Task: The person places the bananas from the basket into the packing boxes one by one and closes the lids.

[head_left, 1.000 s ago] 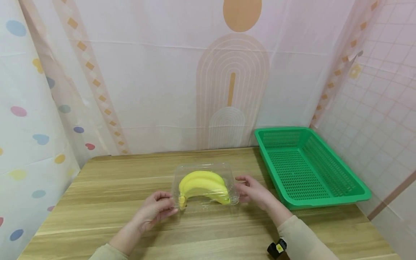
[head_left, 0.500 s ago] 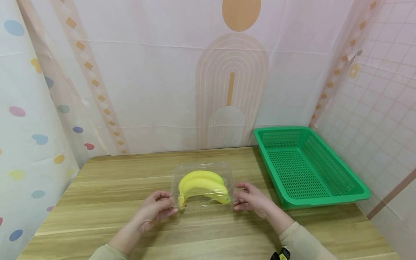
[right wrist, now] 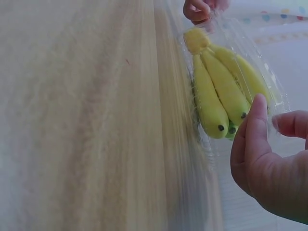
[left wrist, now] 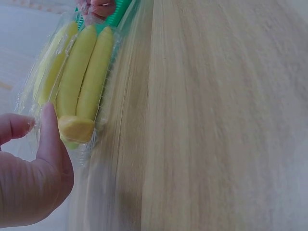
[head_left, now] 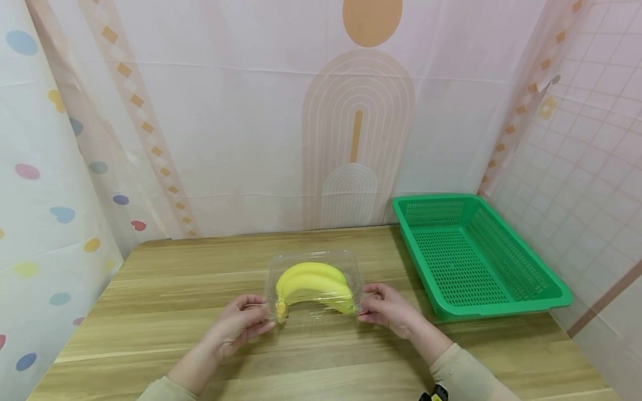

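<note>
A clear plastic clamshell box [head_left: 316, 257] with a bunch of yellow bananas [head_left: 313, 278] inside sits at the middle of the wooden table, its lid down. My left hand [head_left: 241, 323] pinches the left edge of the box near its front corner. At the opposite side my right hand [head_left: 391, 312] pinches the right edge between thumb and fingers. Up close in the left wrist view, the banana stem end [left wrist: 76, 129] lies near my left fingers. The dark banana tips [right wrist: 221, 128] are nearer my right hand in the right wrist view.
To the right, a green plastic basket [head_left: 501, 308] with perforated walls stands on the table [head_left: 165, 295]. A patterned cloth [head_left: 241, 139] hangs behind the table, with more cloth at both sides. A black and yellow device [head_left: 437, 394] is at my right sleeve.
My right hand has shifted slightly down and now pinches the box's right edge, where its fingers were looser before. The left hand and the box have stayed put.
</note>
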A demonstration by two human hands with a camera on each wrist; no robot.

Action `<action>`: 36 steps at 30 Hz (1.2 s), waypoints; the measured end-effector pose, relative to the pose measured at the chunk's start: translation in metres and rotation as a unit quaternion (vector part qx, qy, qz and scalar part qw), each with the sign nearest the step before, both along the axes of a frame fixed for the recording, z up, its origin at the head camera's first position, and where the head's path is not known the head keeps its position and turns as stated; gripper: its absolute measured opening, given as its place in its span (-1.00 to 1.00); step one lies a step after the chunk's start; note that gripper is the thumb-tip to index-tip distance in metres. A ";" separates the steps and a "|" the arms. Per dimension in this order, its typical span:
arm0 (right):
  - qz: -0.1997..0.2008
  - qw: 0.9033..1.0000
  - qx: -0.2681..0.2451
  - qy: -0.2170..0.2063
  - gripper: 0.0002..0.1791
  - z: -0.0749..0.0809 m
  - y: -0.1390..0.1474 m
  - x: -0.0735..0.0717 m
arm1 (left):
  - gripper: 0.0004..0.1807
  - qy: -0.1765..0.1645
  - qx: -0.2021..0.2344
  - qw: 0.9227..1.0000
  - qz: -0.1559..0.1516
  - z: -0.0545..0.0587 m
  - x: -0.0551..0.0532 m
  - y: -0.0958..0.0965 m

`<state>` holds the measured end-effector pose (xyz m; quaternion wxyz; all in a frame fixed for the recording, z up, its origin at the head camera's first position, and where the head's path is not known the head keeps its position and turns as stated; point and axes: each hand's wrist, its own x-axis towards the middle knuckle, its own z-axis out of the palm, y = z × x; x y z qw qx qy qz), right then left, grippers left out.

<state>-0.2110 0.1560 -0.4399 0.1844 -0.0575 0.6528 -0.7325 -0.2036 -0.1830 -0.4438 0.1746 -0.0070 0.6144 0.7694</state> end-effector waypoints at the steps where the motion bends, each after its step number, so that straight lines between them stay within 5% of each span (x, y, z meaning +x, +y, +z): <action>1: 0.000 1.000 -0.001 0.001 -0.36 0.000 0.000 0.000 | -0.46 0.000 0.001 1.000 0.000 0.000 0.000 0.000; 12: -0.024 1.000 -0.007 -0.001 -0.43 -0.002 -0.004 0.000 | -0.50 -0.006 0.023 1.000 0.003 0.001 -0.001 0.000; 36: -0.070 0.997 0.018 0.009 -0.65 -0.005 -0.010 -0.003 | -0.55 -0.007 0.005 0.998 0.064 0.003 0.001 0.009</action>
